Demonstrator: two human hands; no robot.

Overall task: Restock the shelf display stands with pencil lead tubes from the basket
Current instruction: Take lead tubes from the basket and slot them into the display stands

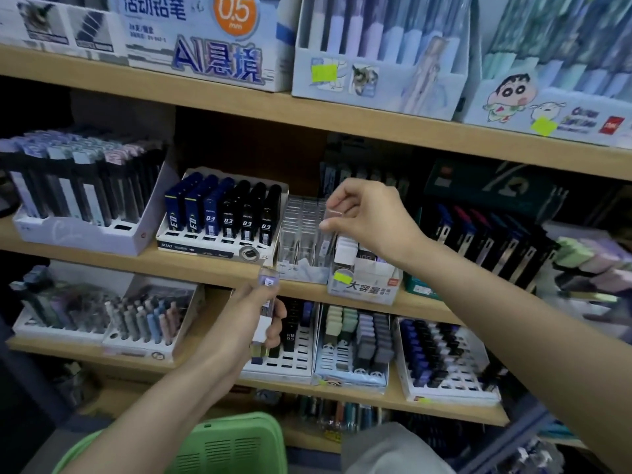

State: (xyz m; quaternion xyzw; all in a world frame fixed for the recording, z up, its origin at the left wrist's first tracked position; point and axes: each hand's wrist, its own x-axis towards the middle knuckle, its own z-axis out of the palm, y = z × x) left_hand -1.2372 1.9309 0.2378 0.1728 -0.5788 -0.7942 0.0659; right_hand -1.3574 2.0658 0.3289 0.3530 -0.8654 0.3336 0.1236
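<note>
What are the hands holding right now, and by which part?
Left hand grips a purple-capped tube, maybe several, round its lower half. Right hand pinches a clear tube by its top end, above the clear stand.

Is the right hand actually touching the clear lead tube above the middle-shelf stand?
Touching. The head view shows the right hand pinching the top of the clear lead tube between thumb and fingertips.
</note>
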